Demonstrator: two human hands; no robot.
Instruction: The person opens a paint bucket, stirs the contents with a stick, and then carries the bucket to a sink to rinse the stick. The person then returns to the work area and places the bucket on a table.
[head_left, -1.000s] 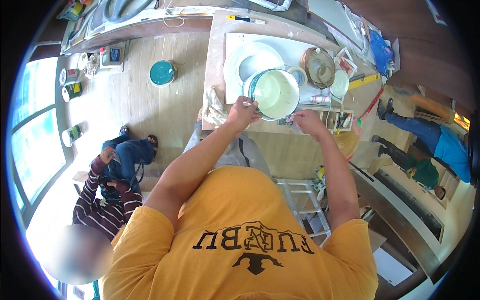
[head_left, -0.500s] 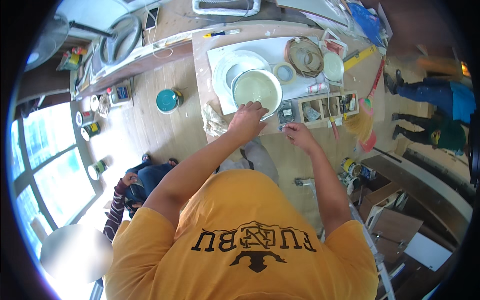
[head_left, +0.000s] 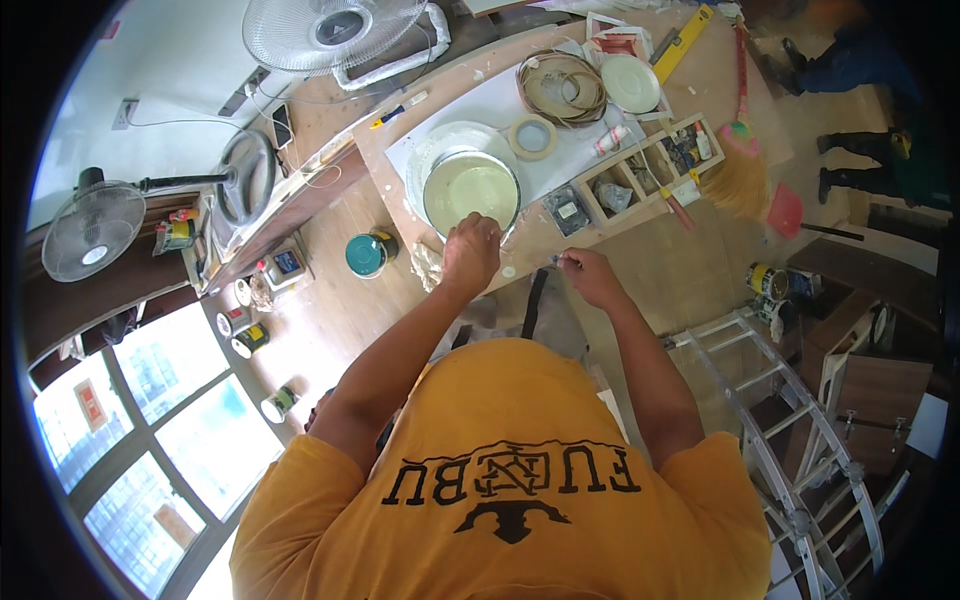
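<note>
A round bucket [head_left: 505, 165] of pale, cream-coloured liquid stands near the table's front edge. My left hand [head_left: 472, 255] is at its near rim, fingers curled and drawn together; whatever they grip is hidden. Just past the table edge, my right hand [head_left: 592, 277] pinches a small dark bluish piece, too small to name. Between and beyond my hands sits a dark, clear-lidded box [head_left: 567, 210]. A crumpled pale cloth [head_left: 426, 264] lies left of my left hand.
A tape roll [head_left: 532, 137], a coiled brown strip [head_left: 561, 85] and a compartmented wooden tray [head_left: 640, 170] share the table. A teal paint can [head_left: 370, 255] stands on the floor at left. At right are a ladder [head_left: 790, 410], a broom [head_left: 735, 180] and people's legs.
My view has turned, shifting the table leftward and bringing the fans and ladder further into sight. My left fingers are bunched closer at the bucket's rim; my right hand still pinches.
</note>
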